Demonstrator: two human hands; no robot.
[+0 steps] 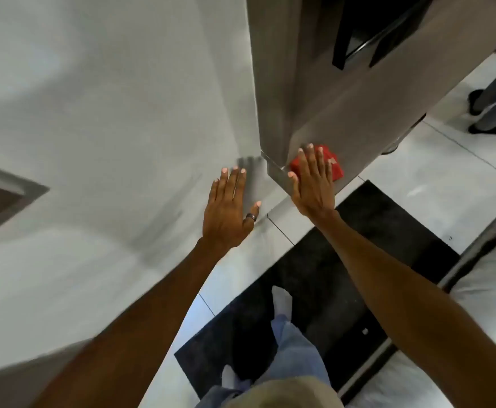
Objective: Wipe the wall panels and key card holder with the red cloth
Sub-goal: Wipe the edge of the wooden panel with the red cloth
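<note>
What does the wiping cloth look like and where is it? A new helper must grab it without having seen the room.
Start at the brownish-grey wall panel that juts out right of the white wall. Near its lower edge, the right hand presses a small crumpled red cloth flat against it. Nothing else in view is red.

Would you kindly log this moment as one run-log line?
step: wiping | right hand: flat, pressing red cloth on brown wall panel | left hand: flat on grey wall
</note>
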